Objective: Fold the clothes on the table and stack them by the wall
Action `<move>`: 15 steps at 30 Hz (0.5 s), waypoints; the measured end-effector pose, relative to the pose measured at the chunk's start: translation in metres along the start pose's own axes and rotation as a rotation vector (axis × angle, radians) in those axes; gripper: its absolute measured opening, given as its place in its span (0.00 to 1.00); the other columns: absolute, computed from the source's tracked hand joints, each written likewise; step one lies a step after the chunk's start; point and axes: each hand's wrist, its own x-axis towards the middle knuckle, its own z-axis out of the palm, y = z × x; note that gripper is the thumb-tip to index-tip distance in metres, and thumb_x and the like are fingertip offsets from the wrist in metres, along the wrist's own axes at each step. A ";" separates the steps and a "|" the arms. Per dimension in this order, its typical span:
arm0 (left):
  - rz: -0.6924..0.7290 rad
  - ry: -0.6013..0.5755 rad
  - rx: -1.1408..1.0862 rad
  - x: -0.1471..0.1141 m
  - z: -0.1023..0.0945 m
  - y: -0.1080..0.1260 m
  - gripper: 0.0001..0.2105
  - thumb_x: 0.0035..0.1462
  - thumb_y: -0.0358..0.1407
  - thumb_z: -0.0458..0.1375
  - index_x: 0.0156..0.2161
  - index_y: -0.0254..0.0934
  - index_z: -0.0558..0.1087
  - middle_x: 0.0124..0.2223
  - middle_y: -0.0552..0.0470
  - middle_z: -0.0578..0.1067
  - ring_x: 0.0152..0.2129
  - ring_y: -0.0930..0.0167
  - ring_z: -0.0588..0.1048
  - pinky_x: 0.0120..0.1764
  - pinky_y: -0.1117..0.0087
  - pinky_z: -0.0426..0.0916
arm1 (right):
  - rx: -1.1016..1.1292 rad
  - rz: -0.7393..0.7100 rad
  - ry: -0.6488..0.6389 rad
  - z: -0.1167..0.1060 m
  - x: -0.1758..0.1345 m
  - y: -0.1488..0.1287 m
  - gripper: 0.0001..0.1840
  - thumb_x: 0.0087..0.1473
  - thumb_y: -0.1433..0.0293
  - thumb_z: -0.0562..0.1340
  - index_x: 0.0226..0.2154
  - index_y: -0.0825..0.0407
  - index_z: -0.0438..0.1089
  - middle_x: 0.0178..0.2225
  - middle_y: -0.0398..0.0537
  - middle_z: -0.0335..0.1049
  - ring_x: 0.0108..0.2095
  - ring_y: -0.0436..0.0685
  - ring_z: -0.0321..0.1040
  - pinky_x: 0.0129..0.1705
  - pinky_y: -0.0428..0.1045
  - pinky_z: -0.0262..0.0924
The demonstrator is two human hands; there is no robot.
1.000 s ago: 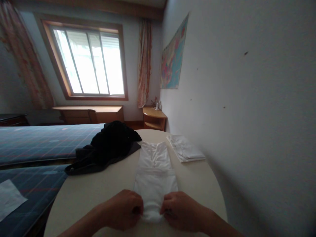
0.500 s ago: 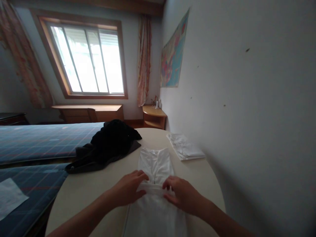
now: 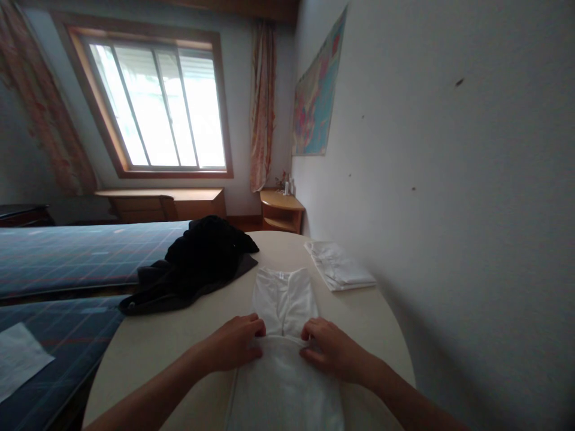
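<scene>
At the far left a flat white sheet of paper or cloth [image 3: 20, 359] lies on the near bed with the dark blue plaid cover [image 3: 67, 335], and a second bed of the same plaid [image 3: 76, 254] runs behind it toward the wooden-framed window [image 3: 157, 108] with its patterned curtains. Moving right, a heap of black and dark grey clothing [image 3: 197, 263] sits on the left part of the round cream-coloured surface [image 3: 162, 353], its edge hanging over the rim toward the beds. Just right of that heap, in the middle of the surface, lies the white folded garment [image 3: 284, 299], long and narrow, its collar end pointing away from the person and its near end reaching the bottom edge of the view. The left hand [image 3: 236, 347] rests on the garment's left side, fingers [image 3: 257, 328] curled down onto a fold of cloth that crosses the garment; whether they pinch the fold or only press it cannot be told. The right hand [image 3: 330, 350] mirrors it on the right side, its fingers [image 3: 311, 329] bent onto the same fold, and again the grip is not clear. Farther right and back, a small stack of folded white cloth [image 3: 341, 266] lies near the white wall [image 3: 449, 179], apart from the garment. A colourful map [image 3: 314, 102] hangs on that wall.
</scene>
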 end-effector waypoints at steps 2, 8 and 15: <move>-0.017 -0.017 -0.003 -0.002 0.001 0.001 0.10 0.51 0.33 0.59 0.41 0.40 0.74 0.42 0.51 0.77 0.39 0.64 0.75 0.42 0.67 0.66 | 0.020 0.007 -0.029 -0.002 -0.003 -0.001 0.10 0.53 0.70 0.65 0.40 0.52 0.72 0.41 0.51 0.74 0.43 0.59 0.70 0.46 0.50 0.60; 0.009 -0.034 -0.123 -0.008 -0.010 0.001 0.09 0.58 0.35 0.55 0.43 0.40 0.74 0.42 0.51 0.78 0.39 0.66 0.75 0.43 0.69 0.66 | 0.154 -0.017 -0.031 -0.008 -0.007 0.003 0.11 0.58 0.66 0.62 0.44 0.48 0.72 0.43 0.47 0.76 0.43 0.58 0.72 0.45 0.48 0.60; 0.037 0.051 -0.327 0.015 -0.073 -0.005 0.13 0.62 0.43 0.54 0.43 0.38 0.75 0.35 0.54 0.75 0.30 0.71 0.71 0.34 0.73 0.65 | 0.222 -0.022 0.075 -0.062 0.025 0.009 0.20 0.58 0.53 0.61 0.44 0.51 0.75 0.30 0.43 0.74 0.28 0.52 0.65 0.32 0.46 0.58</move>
